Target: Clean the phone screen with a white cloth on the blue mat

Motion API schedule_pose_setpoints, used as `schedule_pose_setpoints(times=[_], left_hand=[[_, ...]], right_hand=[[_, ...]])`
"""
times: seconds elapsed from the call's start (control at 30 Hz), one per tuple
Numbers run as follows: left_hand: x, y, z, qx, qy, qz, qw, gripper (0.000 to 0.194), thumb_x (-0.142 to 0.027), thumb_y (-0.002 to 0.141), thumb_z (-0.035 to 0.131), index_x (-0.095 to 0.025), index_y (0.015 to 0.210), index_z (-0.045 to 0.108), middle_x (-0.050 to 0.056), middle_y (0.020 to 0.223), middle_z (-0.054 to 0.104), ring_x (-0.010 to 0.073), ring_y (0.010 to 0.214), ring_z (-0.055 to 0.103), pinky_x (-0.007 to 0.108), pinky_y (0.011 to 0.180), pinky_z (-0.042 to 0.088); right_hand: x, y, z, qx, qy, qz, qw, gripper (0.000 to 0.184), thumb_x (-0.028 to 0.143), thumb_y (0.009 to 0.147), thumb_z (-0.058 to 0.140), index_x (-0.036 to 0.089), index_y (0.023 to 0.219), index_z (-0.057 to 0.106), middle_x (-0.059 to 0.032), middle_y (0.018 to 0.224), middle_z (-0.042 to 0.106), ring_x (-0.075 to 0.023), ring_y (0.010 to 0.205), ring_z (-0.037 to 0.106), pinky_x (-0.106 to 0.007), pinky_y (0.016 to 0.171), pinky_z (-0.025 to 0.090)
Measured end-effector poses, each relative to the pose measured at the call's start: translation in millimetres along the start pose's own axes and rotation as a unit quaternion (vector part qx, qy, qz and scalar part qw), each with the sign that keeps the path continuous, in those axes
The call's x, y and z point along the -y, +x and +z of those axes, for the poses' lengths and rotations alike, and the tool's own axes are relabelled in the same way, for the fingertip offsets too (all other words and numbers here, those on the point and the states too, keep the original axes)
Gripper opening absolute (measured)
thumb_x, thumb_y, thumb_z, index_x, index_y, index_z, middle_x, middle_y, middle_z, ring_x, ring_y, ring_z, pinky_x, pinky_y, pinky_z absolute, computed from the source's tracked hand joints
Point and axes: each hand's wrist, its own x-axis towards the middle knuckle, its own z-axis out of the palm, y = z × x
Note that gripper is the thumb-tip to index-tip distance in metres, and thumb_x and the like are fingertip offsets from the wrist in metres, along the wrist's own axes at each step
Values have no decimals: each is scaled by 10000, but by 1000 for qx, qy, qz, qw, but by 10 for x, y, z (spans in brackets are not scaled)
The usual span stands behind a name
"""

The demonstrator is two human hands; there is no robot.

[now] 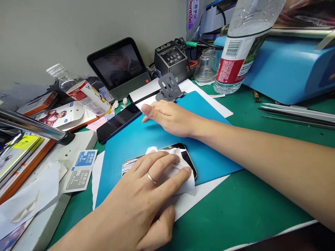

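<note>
A phone with a shiny dark screen lies on a blue mat. My left hand, with a ring on one finger, presses a white wipe against that screen. Its fingers are bent over the cloth, and they hide much of the phone. Farther back, my right hand is over the mat with fingers extended and nothing in them. Just left of it, a second, dark phone lies at the mat's edge.
At the back stand a smart display, a soldering station, a glass jar and a water bottle. Tweezers lie right, near a blue machine. Wipe packets and a metal lamp arm are left.
</note>
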Motion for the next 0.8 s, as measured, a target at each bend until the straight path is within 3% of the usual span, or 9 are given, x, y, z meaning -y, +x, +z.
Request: schedule_pose_setpoints(times=[0.4, 0.8], left_hand=[[17, -21, -7, 12, 5, -9, 1000, 652, -147, 858, 513, -259, 1491, 403, 91, 1483, 456, 305, 1368, 407, 531, 1150, 374], [-6, -11, -20, 7, 11, -2, 1000, 625, -110, 829, 499, -255, 1437, 470, 89, 1429, 503, 297, 1320, 447, 513, 1137, 383]], right_hand=[[8, 7, 1, 9, -11, -20, 1000, 788, 747, 909, 281, 127, 891, 766, -99, 975, 726, -203, 998, 638, -334, 959, 388], [-1, 16, 0, 12, -9, -19, 1000, 785, 753, 897, 292, 125, 851, 760, -94, 951, 716, -194, 982, 638, -323, 958, 382]])
